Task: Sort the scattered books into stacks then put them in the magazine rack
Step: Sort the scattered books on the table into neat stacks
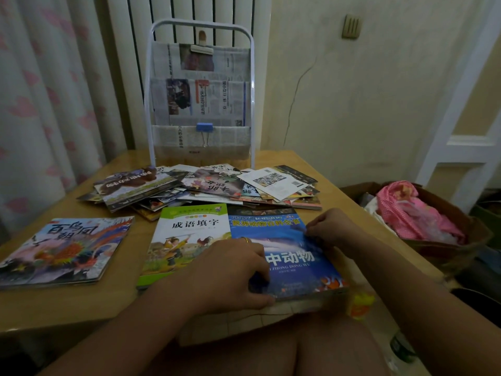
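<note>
A blue sea-animal book (292,256) lies on top of a stack at the table's front edge. My left hand (230,270) grips its lower left corner, fingers curled over the cover. My right hand (330,229) pinches its upper right edge. To its left lies a green-and-white book (187,234), and further left a stack topped by a colourful bird book (67,248). A scattered pile of books (206,185) covers the middle of the table. Behind it stands the white magazine rack (200,93), with newspapers in its pockets.
The wooden table (130,299) stands against a wall with a radiator; a curtain hangs at the left. To the right of the table a box holds pink cloth (414,213). A yellow object (360,305) sits by the table's front right corner. My bare knees show below.
</note>
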